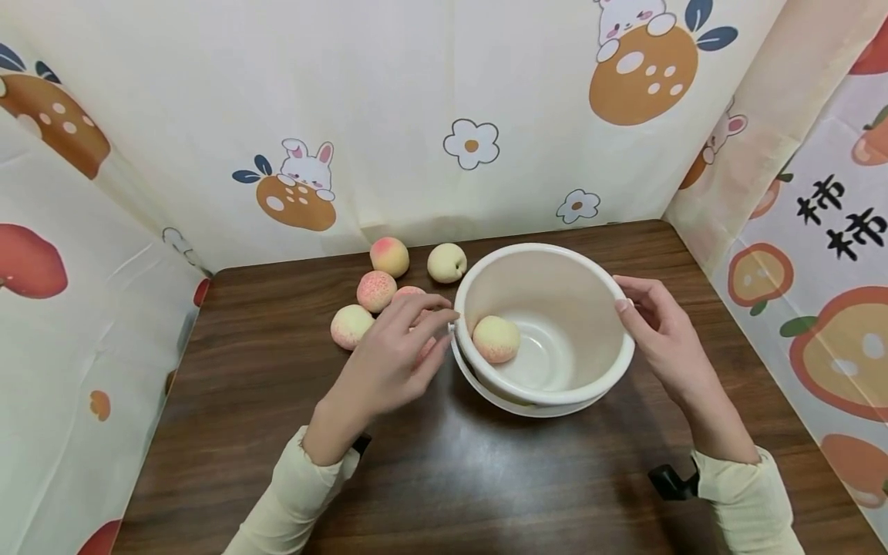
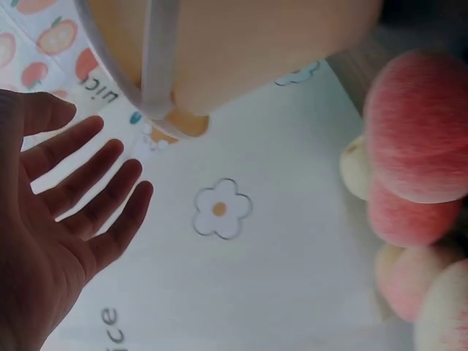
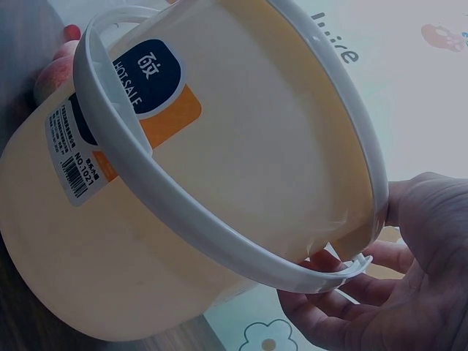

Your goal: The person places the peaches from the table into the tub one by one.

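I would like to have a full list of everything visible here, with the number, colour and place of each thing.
Round plastic bucket: one, cream with white rim, on the table
Curved plastic handle: one, white, on the bucket
Printed label: one, navy, orange and white, on the bucket's outside
Round peach-like fruits: at least six, pale yellow to pink, left of the bucket; some partly hidden
Round peach-like fruit: one, pale yellow, inside the bucket
Wood-grain table: one, dark brown, underneath
Printed cloth backdrop: pale, around the table
Wrist pieces: two, black, at the wrists
Sleeves: two, cream, on the forearms
Left hand: one, bare, beside the bucket's rim
Right hand: one, bare, holding the rim
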The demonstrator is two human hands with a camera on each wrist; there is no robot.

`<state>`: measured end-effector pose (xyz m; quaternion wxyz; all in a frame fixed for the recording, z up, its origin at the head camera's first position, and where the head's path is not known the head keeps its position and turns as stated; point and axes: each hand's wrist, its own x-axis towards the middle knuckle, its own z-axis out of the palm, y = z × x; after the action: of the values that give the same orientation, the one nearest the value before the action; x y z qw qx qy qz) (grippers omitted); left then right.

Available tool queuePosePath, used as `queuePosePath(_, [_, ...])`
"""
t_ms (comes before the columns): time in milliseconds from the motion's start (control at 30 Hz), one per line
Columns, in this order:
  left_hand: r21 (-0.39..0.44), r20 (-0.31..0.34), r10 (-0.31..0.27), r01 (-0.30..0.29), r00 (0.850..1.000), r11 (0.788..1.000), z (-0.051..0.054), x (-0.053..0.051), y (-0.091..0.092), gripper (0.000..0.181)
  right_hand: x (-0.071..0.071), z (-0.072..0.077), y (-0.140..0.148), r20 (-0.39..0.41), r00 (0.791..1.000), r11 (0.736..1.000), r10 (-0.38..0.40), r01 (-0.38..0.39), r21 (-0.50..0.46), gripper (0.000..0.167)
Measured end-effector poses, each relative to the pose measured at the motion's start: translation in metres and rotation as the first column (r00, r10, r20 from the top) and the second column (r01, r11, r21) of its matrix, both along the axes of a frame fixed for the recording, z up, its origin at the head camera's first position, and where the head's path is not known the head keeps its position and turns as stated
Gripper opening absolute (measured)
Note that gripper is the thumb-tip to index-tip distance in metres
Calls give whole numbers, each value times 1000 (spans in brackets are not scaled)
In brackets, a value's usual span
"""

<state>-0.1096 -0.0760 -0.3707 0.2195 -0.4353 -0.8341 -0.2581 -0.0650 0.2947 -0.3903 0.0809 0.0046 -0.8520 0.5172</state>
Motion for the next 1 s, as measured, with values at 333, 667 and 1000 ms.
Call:
queuePosePath(333, [-9,65,162,-162,985,987,-25,2,-12,26,1,-1,1,-6,1000,1000,-6,6,-14,44])
queuePosePath(667, [-183,51,350,-335,936,924,-60,1,-9,37,-2,-1,0,-7,1000,1000,1,-1,-22,44])
queuePosePath(1000, [-277,111,395,-353,912,894,-85,-2,-5,39,0,-1,0,-1,1000,1000,-7,7,-20,44])
